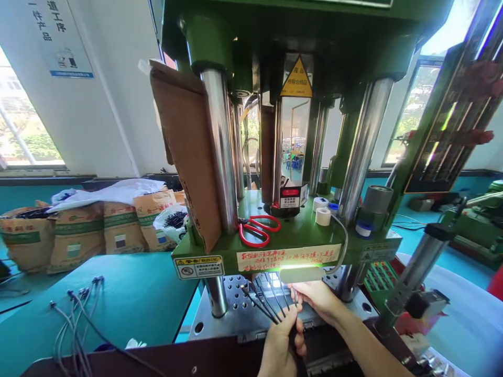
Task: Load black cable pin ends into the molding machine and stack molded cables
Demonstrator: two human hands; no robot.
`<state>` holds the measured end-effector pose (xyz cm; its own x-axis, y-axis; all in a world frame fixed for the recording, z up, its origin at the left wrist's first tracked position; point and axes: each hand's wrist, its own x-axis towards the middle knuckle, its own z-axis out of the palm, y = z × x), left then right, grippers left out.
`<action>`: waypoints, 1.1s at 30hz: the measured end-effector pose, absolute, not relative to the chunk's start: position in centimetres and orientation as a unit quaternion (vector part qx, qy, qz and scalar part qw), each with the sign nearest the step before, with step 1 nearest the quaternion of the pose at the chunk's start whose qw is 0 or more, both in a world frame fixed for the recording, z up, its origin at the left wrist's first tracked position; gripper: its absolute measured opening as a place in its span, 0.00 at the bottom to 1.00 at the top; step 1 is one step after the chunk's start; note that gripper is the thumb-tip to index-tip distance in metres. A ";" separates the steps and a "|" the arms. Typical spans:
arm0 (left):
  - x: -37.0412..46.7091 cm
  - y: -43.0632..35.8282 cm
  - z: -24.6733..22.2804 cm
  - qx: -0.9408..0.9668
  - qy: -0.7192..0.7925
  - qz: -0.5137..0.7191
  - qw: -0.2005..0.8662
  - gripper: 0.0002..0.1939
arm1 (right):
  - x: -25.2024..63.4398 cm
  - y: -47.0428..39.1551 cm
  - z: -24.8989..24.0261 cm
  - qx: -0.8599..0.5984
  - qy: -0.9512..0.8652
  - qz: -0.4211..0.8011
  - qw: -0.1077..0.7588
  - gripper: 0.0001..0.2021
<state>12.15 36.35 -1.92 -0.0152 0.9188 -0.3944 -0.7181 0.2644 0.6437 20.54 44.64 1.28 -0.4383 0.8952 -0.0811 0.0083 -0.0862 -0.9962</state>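
Note:
My left hand (280, 343) is closed round a bunch of thin black cables (269, 309), whose ends fan out up and to the left. Beyond it, my right hand (316, 297) pinches at one cable near its end, just under the lit lamp bar (302, 274) of the green press (212, 256). The fingertips of both hands nearly meet. Beneath the cables lies the metal bed (230, 327) with rows of holes. What the cable ends look like is too small to make out.
Red-handled scissors (259, 230) and white tape rolls (323, 216) lie on the press ledge above my hands. Brown cardboard (188, 152) leans at the left column. Grey cables (76, 319) rest on the teal table (157, 293). Paper sacks (78, 235) stand behind.

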 end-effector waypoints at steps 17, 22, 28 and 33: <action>12.2 36.2 -1.1 0.130 0.431 0.576 0.682 0.11 | 21.1 45.1 -0.1 -0.418 -0.654 0.526 0.347 0.14; 12.2 36.4 -1.5 0.115 0.417 0.580 0.690 0.09 | 20.6 45.4 -1.0 -0.414 -0.684 0.472 0.371 0.15; 12.3 36.3 -1.2 0.111 0.422 0.573 0.694 0.10 | 20.8 45.5 -1.3 -0.408 -0.698 0.466 0.360 0.15; 12.3 36.3 -1.4 0.105 0.423 0.590 0.680 0.14 | 20.9 45.2 -0.6 -0.413 -0.702 0.465 0.347 0.13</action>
<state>12.29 36.34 -1.35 -0.0532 0.8908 -0.4513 -0.7137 0.2822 0.6411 20.93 45.18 -0.64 -0.4182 0.9026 0.1021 0.2570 0.2254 -0.9398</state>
